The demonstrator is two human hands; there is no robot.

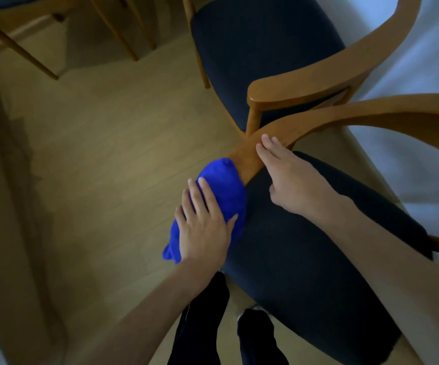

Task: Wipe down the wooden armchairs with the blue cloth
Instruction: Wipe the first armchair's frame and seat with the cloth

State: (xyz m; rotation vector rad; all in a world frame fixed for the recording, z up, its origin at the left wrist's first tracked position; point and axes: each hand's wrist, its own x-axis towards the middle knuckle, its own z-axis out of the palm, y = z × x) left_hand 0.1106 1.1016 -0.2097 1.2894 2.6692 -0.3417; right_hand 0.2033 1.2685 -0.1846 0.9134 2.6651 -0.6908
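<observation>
Two wooden armchairs with dark blue seat cushions stand side by side. The near armchair point(305, 254) has a curved wooden armrest point(371, 111) running from upper right down to the centre. A blue cloth point(223, 191) is bunched over the front end of that armrest. My left hand point(202, 227) lies flat on the cloth and presses it against the wood. My right hand point(289, 177) rests on the armrest just beyond the cloth, fingers together and laid over the wood. The far armchair point(260, 48) stands behind, its own armrest point(292, 90) close to the near one.
Light wooden floor point(107, 154) spreads to the left. Legs of other wooden furniture point(118, 30) show at the top left. A pale curtain or wall point(429, 61) lies to the right. My dark-trousered legs point(208, 325) stand below, beside the near seat.
</observation>
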